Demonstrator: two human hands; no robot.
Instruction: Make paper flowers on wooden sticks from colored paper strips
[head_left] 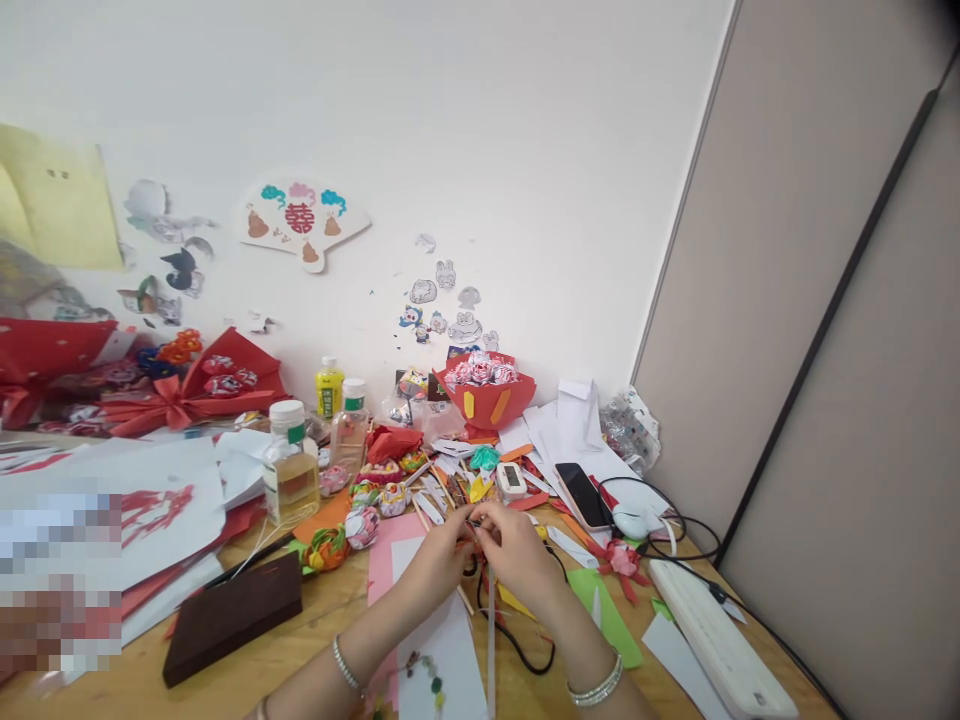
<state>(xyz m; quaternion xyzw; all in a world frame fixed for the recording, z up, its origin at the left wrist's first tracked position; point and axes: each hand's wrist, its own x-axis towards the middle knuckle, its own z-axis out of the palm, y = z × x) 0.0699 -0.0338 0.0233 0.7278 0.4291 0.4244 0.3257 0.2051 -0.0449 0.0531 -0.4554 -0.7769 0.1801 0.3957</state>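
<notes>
My left hand [445, 550] and my right hand [513, 548] meet over the middle of the table, fingertips pinched together. Whatever they hold is small and mostly hidden behind the fingers. Under them lie a white paper sheet [439, 650] and a pink sheet [382, 570]. Just below the hands hangs or lies a narrow white strip [491, 650]; I cannot tell if it joins what is pinched. A black cord [525, 665] loops beside my right wrist. A green paper sheet [615, 620] is to the right, and folded paper flowers [326, 548] sit to the left.
A red paper bouquet [487, 400] stands at the back. Two clear bottles, one a jar of yellowish liquid [291, 480], stand left of centre. A dark brown box [232, 620] lies front left. At right are a phone [583, 495], a white power strip [720, 640] and cables.
</notes>
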